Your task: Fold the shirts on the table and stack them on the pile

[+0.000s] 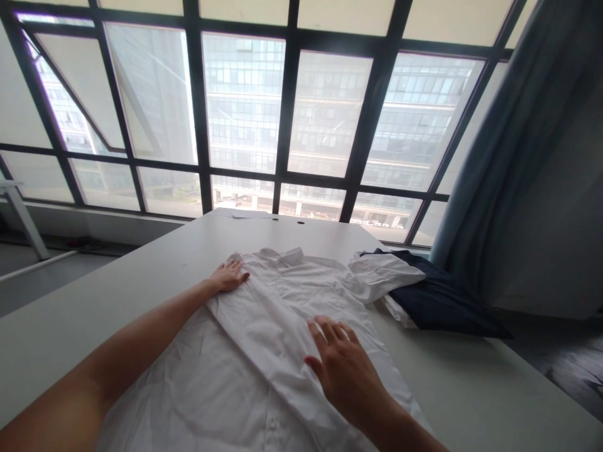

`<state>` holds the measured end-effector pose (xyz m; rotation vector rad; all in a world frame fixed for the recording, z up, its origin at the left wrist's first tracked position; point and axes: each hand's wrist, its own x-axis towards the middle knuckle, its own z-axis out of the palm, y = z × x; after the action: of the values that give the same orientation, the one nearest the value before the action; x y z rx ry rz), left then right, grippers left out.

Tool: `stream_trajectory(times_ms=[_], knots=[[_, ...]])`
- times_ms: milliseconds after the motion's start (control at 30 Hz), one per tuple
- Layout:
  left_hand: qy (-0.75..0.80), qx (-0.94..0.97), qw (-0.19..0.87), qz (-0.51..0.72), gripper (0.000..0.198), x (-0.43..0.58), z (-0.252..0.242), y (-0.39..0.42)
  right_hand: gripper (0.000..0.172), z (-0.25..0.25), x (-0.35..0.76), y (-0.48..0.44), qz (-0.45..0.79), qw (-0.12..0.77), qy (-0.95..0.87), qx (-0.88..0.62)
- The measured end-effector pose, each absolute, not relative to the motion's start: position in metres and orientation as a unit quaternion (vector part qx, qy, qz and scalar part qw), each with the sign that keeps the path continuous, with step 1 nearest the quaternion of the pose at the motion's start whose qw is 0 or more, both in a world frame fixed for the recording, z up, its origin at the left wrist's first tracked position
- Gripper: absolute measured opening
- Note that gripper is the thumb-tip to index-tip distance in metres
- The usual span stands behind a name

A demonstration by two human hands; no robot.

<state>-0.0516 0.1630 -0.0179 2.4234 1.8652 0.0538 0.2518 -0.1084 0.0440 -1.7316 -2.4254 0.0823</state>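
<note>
A white shirt (254, 326) lies spread on a white table (438, 370), its collar toward the window. One long sleeve is laid slantwise across the body, and the other side's sleeve reaches right onto dark cloth. My left hand (229, 276) rests flat on the shirt's upper left shoulder area, fingers stretched out. My right hand (342, 361) is over the middle right of the shirt, palm down with fingers apart and nothing held. Whether its palm touches the fabric is hard to tell.
Dark navy cloth (438, 295) lies over folded white cloth (398, 311) at the table's right edge. A blue-grey curtain (509, 157) hangs behind it. Dark-framed windows stand beyond the table's far end. A white metal frame (26, 220) is at far left.
</note>
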Motion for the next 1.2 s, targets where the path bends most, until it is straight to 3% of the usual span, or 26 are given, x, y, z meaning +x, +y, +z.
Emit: stream_trajectory(times_ms=[133, 300, 633, 900, 1200], knots=[[0.598, 0.8, 0.05, 0.02, 0.082, -0.058, -0.019, 0.174, 0.069, 0.036, 0.245, -0.101, 0.11, 0.072, -0.901, -0.414], [0.611, 0.788, 0.057, 0.038, 0.083, -0.072, -0.024, 0.196, 0.079, 0.023, 0.248, -0.096, 0.181, 0.044, -0.89, -0.416], [0.623, 0.781, -0.036, 0.026, 0.067, -0.052, -0.007, 0.159, 0.085, 0.028, 0.252, -0.082, 0.175, 0.028, -0.89, -0.42], [0.59, 0.806, 0.049, 0.012, 0.08, -0.075, -0.023, 0.106, 0.093, 0.025, 0.266, -0.062, 0.168, 0.022, -0.898, -0.405], [0.633, 0.773, 0.045, 0.004, 0.072, -0.104, -0.013, 0.132, 0.089, 0.019, 0.271, -0.082, 0.153, 0.033, -0.896, -0.416]])
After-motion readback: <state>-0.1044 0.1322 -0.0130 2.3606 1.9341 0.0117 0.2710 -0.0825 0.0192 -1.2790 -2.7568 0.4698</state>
